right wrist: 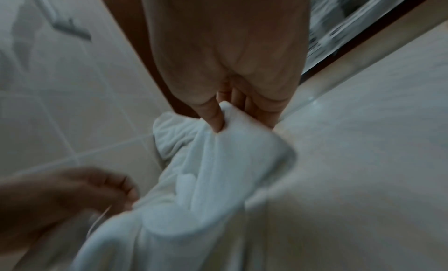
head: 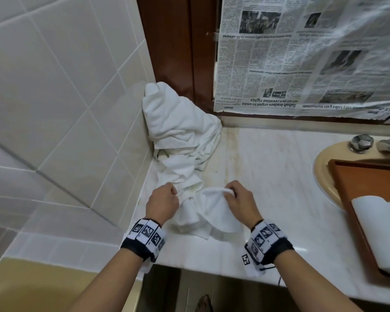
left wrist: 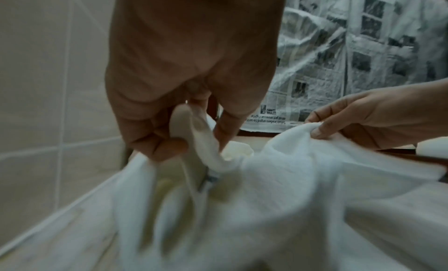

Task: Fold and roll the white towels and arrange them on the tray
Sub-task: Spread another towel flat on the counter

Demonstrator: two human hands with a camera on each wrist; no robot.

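Rolled white towels [head: 383,230] already lie in the wooden tray [head: 347,176] at the sink. Left hand [head: 162,203] and right hand [head: 239,201] each pinch the edge of a crumpled white towel [head: 207,219] on the marble counter [head: 279,167]. It is not yet folded, and a heap of towels [head: 178,122] waits in the corner.

- Your marble countertop [head: 268,172] runs pale and veined from the left wall to the basin, with a yellowish stain along its back edge.
- On your left, the wall tiles [head: 54,91] are glossy off-white with pale grout lines.
- Behind the counter you have a dark wooden frame [head: 178,46] — newspaper [head: 302,55] under clear plastic covers the pane beside it, its print upside down.
- To your right sits the beige sink [head: 324,174], set into the counter.
- At the sink's far rim you see a chrome tap handle [head: 361,143], with more chrome fitting just beside it at the picture's edge.
- Bottom left, a beige bathtub rim [head: 20,287] shows.
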